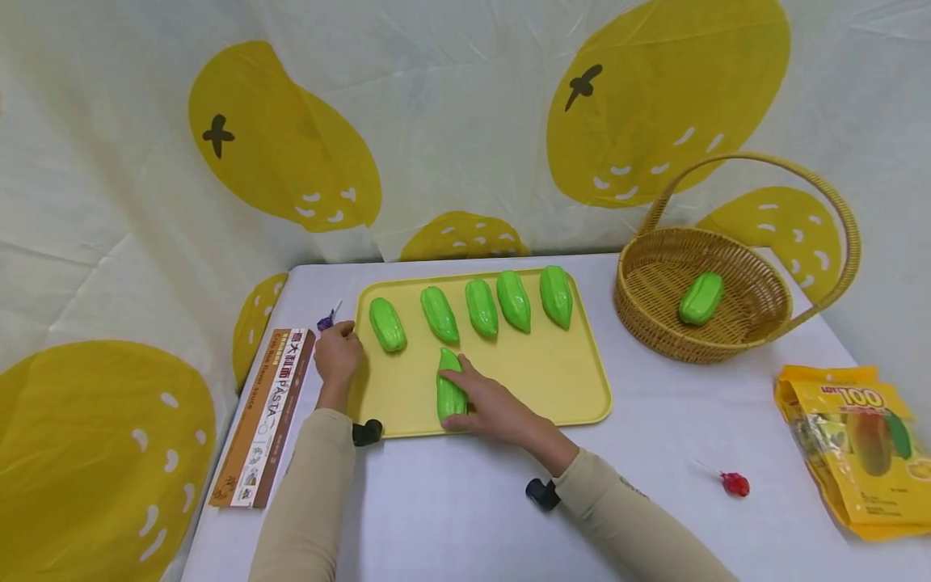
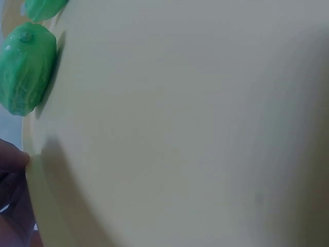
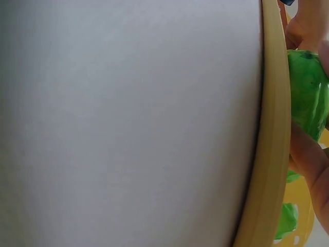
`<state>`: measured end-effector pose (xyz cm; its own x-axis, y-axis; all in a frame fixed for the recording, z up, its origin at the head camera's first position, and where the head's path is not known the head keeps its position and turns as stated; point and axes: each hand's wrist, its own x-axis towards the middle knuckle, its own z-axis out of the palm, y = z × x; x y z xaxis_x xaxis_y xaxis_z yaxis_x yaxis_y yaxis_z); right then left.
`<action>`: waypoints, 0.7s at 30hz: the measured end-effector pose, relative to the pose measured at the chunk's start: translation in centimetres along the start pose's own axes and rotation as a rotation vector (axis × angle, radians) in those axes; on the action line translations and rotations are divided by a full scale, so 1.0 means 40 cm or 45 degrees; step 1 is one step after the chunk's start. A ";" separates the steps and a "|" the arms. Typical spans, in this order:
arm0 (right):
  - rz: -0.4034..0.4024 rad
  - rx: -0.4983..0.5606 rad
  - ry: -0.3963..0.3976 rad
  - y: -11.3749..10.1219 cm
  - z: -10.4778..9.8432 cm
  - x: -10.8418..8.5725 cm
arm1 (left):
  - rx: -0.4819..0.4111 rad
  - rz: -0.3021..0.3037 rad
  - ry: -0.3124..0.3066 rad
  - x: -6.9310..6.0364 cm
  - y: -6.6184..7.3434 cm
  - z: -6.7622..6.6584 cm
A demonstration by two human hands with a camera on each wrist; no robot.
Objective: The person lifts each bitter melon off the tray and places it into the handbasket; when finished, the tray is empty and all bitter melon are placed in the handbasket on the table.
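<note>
A yellow tray (image 1: 538, 380) lies on the white table, with several glossy green ridged toy fruits (image 1: 482, 309) in a row along its far half. At its left side my left hand (image 1: 339, 353) holds the rim; the left wrist view shows the thumb (image 2: 13, 158) on the rim and the other fingers outside it. My right hand (image 1: 498, 404) grips another green ridged toy fruit (image 1: 449, 388) over the tray's near part, thumb at its near end. In the right wrist view this fruit (image 3: 307, 95) shows just beyond the tray's edge, partly covered by fingers.
A wicker basket (image 1: 658, 343) with a tall handle stands at the back right, one green fruit (image 1: 701, 297) inside. A yellow mango bag (image 1: 865, 453) and a red lollipop (image 1: 735, 484) lie right. Left are a pasta box (image 1: 265, 416) and a purple lollipop (image 1: 326, 322).
</note>
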<state>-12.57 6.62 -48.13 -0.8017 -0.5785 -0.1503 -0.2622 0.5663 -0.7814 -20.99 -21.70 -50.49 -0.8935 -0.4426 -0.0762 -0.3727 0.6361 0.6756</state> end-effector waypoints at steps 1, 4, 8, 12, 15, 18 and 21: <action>-0.001 0.000 0.000 0.001 0.000 -0.001 | -0.001 -0.004 -0.002 0.000 -0.001 0.001; -0.006 0.000 0.002 0.003 0.002 -0.002 | 0.007 -0.013 -0.005 0.001 -0.004 0.003; -0.012 -0.002 0.006 0.005 0.003 -0.002 | 0.013 -0.017 -0.003 0.005 -0.008 0.005; -0.010 0.000 0.006 0.006 0.002 -0.001 | 0.018 -0.008 0.006 0.009 -0.011 0.008; -0.011 0.004 0.007 0.007 0.002 0.000 | 0.025 0.002 0.014 0.012 -0.013 0.010; -0.019 0.010 0.010 0.008 0.000 -0.001 | 0.027 0.009 0.017 0.013 -0.012 0.011; -0.022 0.012 0.010 0.008 0.000 -0.001 | 0.030 0.015 0.016 0.013 -0.011 0.010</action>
<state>-12.62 6.83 -48.37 -0.8012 -0.5836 -0.1318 -0.2710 0.5504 -0.7897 -21.41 -21.96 -51.13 -0.8946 -0.4430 -0.0589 -0.3681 0.6558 0.6591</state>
